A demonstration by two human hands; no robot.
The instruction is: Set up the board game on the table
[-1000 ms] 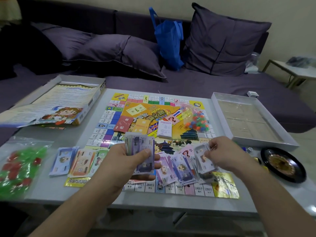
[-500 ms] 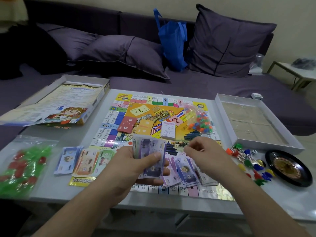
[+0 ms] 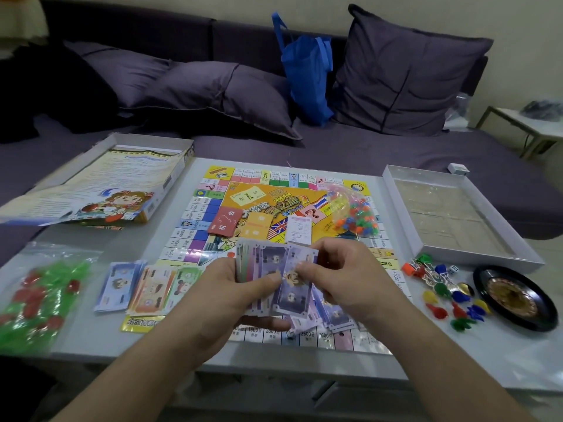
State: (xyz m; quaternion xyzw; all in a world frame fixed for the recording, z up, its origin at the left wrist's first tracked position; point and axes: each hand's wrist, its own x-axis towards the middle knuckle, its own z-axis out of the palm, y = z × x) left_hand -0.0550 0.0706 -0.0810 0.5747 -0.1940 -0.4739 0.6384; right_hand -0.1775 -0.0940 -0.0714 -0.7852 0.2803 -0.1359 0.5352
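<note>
1. Grip check: my left hand point(image 3: 231, 287) has a fanned stack of play money point(image 3: 262, 263) clamped under the thumb, and my right hand point(image 3: 344, 278) is pinching a purple bill point(image 3: 294, 287) against that stack.
2. Both hands hang over the near edge of the game board point(image 3: 274, 208), which lies flat on the counter point(image 3: 91, 336).
3. More bills point(image 3: 146, 287) sit left of the board, loose pawns point(image 3: 447, 293) to its right, beside a roulette wheel point(image 3: 515, 296).
</note>
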